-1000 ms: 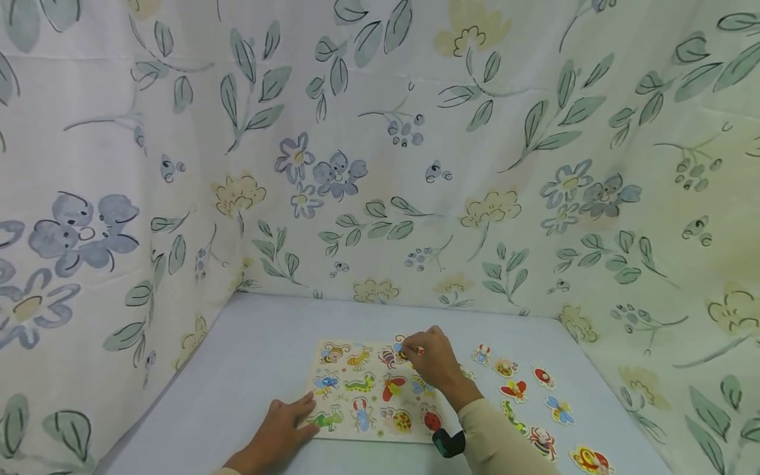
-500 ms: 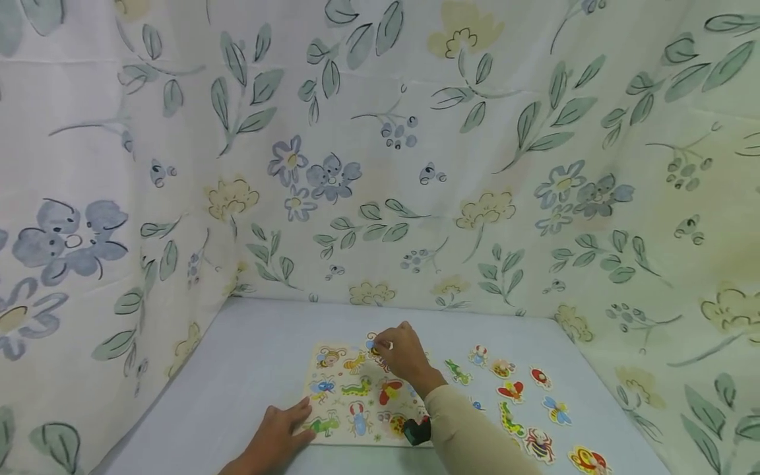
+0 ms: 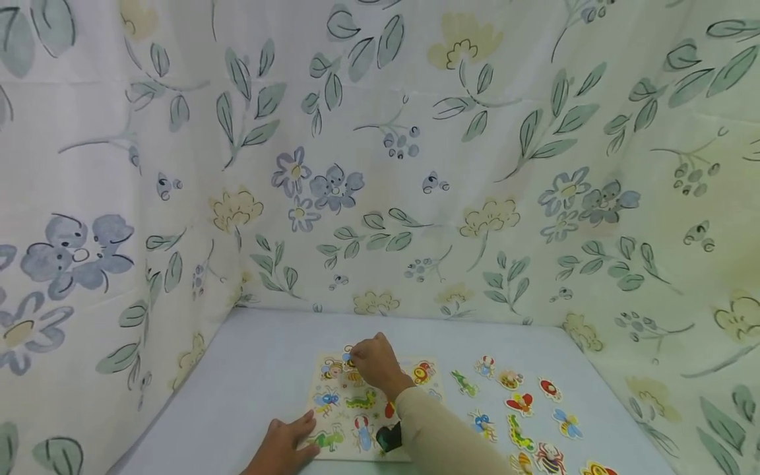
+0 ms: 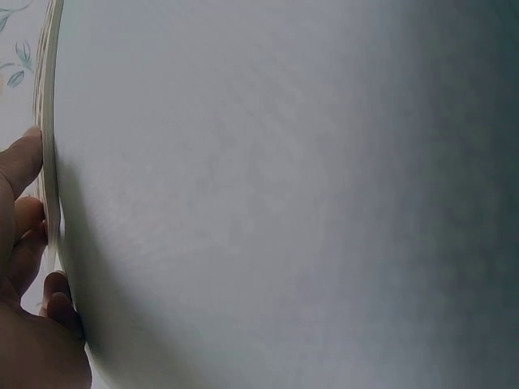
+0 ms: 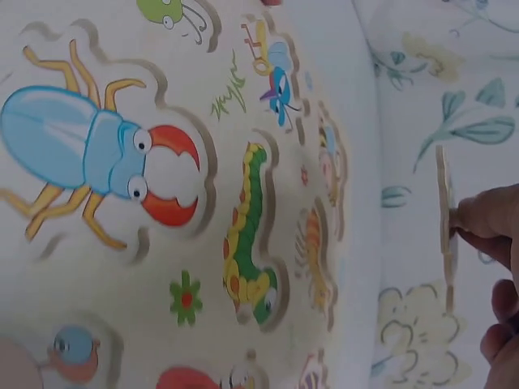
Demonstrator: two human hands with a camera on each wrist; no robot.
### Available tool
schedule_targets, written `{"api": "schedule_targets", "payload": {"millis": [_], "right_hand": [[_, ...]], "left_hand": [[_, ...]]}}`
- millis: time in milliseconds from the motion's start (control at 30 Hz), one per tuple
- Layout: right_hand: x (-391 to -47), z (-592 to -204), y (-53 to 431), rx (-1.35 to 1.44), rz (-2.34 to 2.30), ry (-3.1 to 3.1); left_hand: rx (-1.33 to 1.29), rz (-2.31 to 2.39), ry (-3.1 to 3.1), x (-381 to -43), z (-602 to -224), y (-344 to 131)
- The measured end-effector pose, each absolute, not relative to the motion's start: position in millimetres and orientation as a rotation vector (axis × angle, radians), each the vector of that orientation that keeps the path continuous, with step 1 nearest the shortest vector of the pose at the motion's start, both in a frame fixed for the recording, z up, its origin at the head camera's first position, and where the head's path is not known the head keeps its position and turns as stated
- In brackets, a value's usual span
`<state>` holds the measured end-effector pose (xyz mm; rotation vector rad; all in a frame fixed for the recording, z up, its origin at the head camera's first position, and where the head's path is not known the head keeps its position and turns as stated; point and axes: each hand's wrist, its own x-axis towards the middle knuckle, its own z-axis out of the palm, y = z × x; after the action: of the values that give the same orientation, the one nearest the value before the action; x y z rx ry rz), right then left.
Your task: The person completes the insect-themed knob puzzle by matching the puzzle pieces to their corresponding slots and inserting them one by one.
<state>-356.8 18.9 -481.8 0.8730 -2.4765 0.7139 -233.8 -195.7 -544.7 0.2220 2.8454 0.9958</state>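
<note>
My right hand [image 3: 377,361] pinches a bee puzzle piece [image 3: 347,357] above the upper left part of the insect puzzle board [image 3: 350,456]. In the right wrist view the piece [image 5: 445,207] appears edge-on, between thumb and fingertip. My left hand [image 3: 282,445] rests at the board's lower left corner. The left wrist view has its fingers [image 4: 28,158] touching the board's edge. Cut-out recesses with printed insects show on the board, among them a blue beetle [image 5: 69,138] and a green caterpillar [image 5: 250,219]. My right hand and sleeve hide part of its middle and right.
Several loose insect pieces lie on the white table to the right, including a grasshopper [image 3: 465,383], a ladybug [image 3: 550,388], a dragonfly [image 3: 568,423] and a spider [image 3: 551,457]. A floral cloth [image 3: 380,264] encloses the back and sides.
My right hand has moved left across the top of the board, carrying the bee piece from the upper right part to the upper left part. My left hand stays at the corner.
</note>
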Motion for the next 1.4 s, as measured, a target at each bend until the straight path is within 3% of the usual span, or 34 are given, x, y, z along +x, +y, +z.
{"api": "schedule_targets", "payload": {"millis": [233, 700, 1400], "right_hand": [[-360, -489, -3, 0.911, 0.669, -2.483], [-362, -523, -21, 0.790, 0.494, -2.664], [-376, -531, -34, 0.695, 0.652, -2.730]], "left_hand": [[0.192, 1.023, 2.830, -231, -546, -199], [0.503, 1.102, 2.790, -232, -560, -201], [0.433, 1.078, 2.780, -240, -550, -203]]}}
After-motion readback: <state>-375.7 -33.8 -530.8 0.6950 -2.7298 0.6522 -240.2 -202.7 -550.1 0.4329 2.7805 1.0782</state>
